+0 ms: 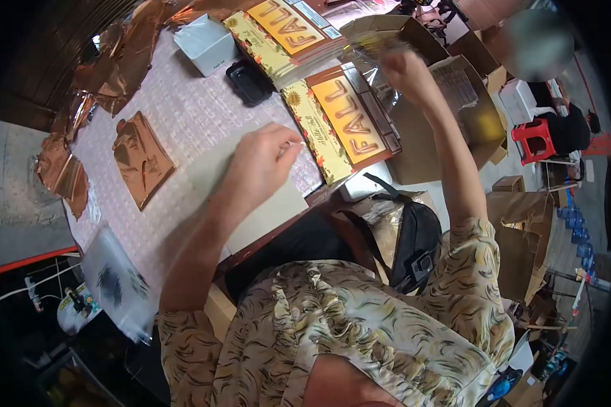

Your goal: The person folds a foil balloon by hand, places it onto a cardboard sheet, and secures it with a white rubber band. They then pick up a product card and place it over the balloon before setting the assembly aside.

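Observation:
My left hand (265, 156) is over a beige board (268, 214) on the table, thumb and fingers pinched together with a small pale bit at their tips. Just right of it lies a stack of yellow and brown printed "FALL" packets (349, 119). My right hand (402, 68), somewhat blurred, is raised with curled fingers over an open cardboard box (431, 129). Shiny clear plastic (380, 76) shows beside that hand; what its fingers hold I cannot make out. A flat copper-coloured foil piece (142, 159) rests on the table to the left.
A second "FALL" stack (285, 34), a white box (205, 46) and a black tray (250, 83) stand at the back. Crumpled copper foil (112, 68) lines the left edge. A clear plastic bag (112, 278) hangs at the near left corner; a black backpack (414, 237) sits close on the right.

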Demonstrator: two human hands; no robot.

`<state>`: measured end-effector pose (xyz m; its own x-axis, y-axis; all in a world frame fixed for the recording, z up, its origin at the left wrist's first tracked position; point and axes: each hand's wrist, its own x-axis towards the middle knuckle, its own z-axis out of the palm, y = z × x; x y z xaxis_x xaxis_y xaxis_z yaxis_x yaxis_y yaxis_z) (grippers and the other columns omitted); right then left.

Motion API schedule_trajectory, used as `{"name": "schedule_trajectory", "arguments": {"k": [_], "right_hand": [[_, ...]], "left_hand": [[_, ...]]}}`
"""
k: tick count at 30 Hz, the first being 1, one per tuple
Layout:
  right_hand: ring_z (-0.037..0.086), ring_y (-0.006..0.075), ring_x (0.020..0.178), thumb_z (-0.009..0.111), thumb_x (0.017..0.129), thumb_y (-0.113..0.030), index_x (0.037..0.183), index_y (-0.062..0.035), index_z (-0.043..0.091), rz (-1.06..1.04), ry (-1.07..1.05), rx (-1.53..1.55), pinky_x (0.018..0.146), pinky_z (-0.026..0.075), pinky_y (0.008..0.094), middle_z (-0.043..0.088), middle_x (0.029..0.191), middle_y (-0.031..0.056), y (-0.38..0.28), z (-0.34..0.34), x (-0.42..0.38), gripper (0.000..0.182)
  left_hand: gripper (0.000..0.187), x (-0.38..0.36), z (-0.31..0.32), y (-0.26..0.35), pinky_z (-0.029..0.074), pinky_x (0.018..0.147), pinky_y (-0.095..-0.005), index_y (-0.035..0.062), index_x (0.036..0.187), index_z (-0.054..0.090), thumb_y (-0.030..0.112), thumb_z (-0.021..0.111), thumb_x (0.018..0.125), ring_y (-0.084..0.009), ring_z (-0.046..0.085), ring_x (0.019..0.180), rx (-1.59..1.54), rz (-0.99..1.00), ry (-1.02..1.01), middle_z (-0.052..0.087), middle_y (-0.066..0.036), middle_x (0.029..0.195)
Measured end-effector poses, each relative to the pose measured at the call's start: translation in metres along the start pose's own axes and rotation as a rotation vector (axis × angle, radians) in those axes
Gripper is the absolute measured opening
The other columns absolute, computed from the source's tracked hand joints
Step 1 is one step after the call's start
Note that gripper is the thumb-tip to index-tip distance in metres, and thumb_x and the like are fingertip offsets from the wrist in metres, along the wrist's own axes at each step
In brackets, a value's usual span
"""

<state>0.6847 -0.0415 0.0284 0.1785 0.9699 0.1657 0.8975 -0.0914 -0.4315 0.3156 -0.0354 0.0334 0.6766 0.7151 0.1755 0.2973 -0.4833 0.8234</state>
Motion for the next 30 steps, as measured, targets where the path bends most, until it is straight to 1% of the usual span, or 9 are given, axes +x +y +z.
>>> {"name": "schedule_trajectory", "arguments": {"k": [2,4,10,18,20,23,25,28,30], "right_hand": [[0.072,0.0195,0.077,0.059,0.101,-0.017,0.115,0.0036,0.066,-0.045,-0.067,-0.021,0.070,0.058,0.0361,0.073,0.085,0.0119,0.015,0.005,-0.027,0.026],[0.071,0.0184,0.074,0.057,0.102,-0.015,0.113,0.0041,0.065,0.410,-0.279,0.197,0.066,0.059,0.0333,0.072,0.084,0.0107,0.000,-0.006,-0.064,0.024],[0.071,0.0167,0.073,0.060,0.103,-0.028,0.111,0.0045,0.066,0.435,-0.249,0.636,0.065,0.059,0.0297,0.073,0.088,0.0107,-0.006,-0.010,-0.125,0.034],[0.070,0.0154,0.067,0.062,0.102,-0.030,0.105,0.0071,0.072,0.420,-0.244,0.504,0.061,0.056,0.0304,0.073,0.080,0.0115,-0.020,-0.014,-0.125,0.038],[0.069,0.0158,0.063,0.063,0.101,-0.028,0.099,0.0096,0.073,0.400,-0.233,0.450,0.059,0.055,0.0317,0.072,0.076,0.0134,-0.027,-0.014,-0.122,0.039],[0.067,0.0151,0.065,0.066,0.100,-0.032,0.097,0.0088,0.073,0.431,-0.246,0.315,0.060,0.052,0.0338,0.071,0.074,0.0134,-0.029,-0.013,-0.119,0.041],[0.062,0.0101,0.062,0.063,0.101,-0.038,0.096,0.0055,0.072,0.365,-0.173,0.221,0.056,0.050,0.0275,0.069,0.074,0.0057,-0.020,-0.009,-0.118,0.045],[0.063,0.0104,0.065,0.068,0.099,-0.035,0.095,0.0035,0.071,0.240,-0.057,0.311,0.057,0.050,0.0265,0.068,0.076,0.0048,-0.013,-0.004,-0.119,0.039],[0.064,0.0102,0.067,0.071,0.097,-0.032,0.099,0.0019,0.071,0.291,-0.090,0.426,0.059,0.051,0.0257,0.070,0.079,0.0045,-0.014,-0.007,-0.116,0.034]], "left_hand": [[0.019,-0.010,0.014,0.004,0.055,0.076,-0.0450,-0.0020,0.099,0.070,0.015,0.073,0.089,-0.0399,0.069,0.085,0.112,0.084,0.006,0.070,-0.022,0.096],[0.027,-0.018,0.028,0.014,0.054,0.078,-0.0487,-0.0032,0.096,0.066,0.018,0.078,0.086,-0.0426,0.068,0.086,0.141,-0.033,-0.059,0.069,-0.025,0.095],[0.043,-0.029,0.051,0.029,0.054,0.075,-0.0509,-0.0049,0.102,0.056,0.022,0.083,0.082,-0.0453,0.068,0.087,0.209,-0.043,-0.061,0.068,-0.027,0.090],[0.043,-0.027,0.069,0.025,0.055,0.074,-0.0488,-0.0046,0.103,0.055,0.016,0.085,0.080,-0.0431,0.069,0.085,0.130,-0.036,-0.018,0.069,-0.025,0.089],[0.044,-0.027,0.077,0.021,0.056,0.069,-0.0393,-0.0015,0.107,0.057,0.020,0.086,0.081,-0.0264,0.068,0.073,0.111,-0.031,-0.007,0.069,-0.015,0.089],[0.038,-0.028,0.082,0.022,0.057,0.070,-0.0386,-0.0012,0.103,0.059,0.017,0.085,0.081,-0.0262,0.069,0.075,0.072,-0.061,0.004,0.070,-0.015,0.088],[0.036,-0.028,0.084,0.019,0.057,0.071,-0.0386,-0.0012,0.101,0.059,0.016,0.084,0.081,-0.0264,0.069,0.076,0.031,-0.072,0.021,0.070,-0.015,0.087],[0.034,-0.030,0.085,0.015,0.057,0.071,-0.0387,-0.0010,0.099,0.059,0.015,0.084,0.082,-0.0272,0.070,0.078,0.047,-0.054,0.014,0.070,-0.015,0.088],[0.033,-0.030,0.085,0.014,0.057,0.071,-0.0390,-0.0008,0.098,0.059,0.014,0.083,0.082,-0.0278,0.071,0.079,0.065,-0.056,0.011,0.071,-0.015,0.089]]}}
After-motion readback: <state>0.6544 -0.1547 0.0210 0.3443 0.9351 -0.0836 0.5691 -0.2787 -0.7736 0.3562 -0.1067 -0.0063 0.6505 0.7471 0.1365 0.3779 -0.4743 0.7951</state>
